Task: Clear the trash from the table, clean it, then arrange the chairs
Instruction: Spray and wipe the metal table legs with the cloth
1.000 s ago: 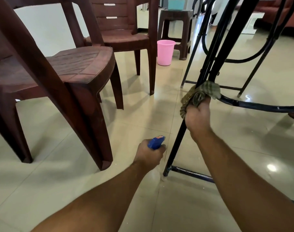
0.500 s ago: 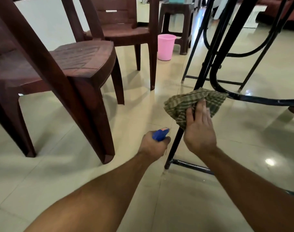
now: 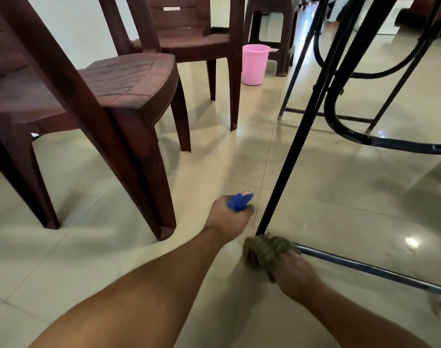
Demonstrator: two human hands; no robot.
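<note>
I look under the table at its black metal leg (image 3: 293,149), which slants down to the floor. My right hand (image 3: 293,273) grips a green checked cloth (image 3: 269,248) wrapped around the foot of that leg, where the low crossbar (image 3: 370,268) joins it. My left hand (image 3: 229,217) holds a spray bottle with a blue head (image 3: 240,201) just left of the leg; the bottle's body is hidden by the hand. Two brown plastic chairs stand to the left, one near (image 3: 119,79) and one farther back (image 3: 189,33).
A pink bucket (image 3: 255,64) stands on the tiled floor behind the chairs, next to a brown plastic stool (image 3: 272,23). More black curved table frame (image 3: 345,131) crosses the right side. Shiny beige tiles stretch between the chairs and the frame.
My right hand has slid the cloth down the table leg, from the curved brace to the foot at the floor bar. My left hand with the spray bottle has stayed nearly in place.
</note>
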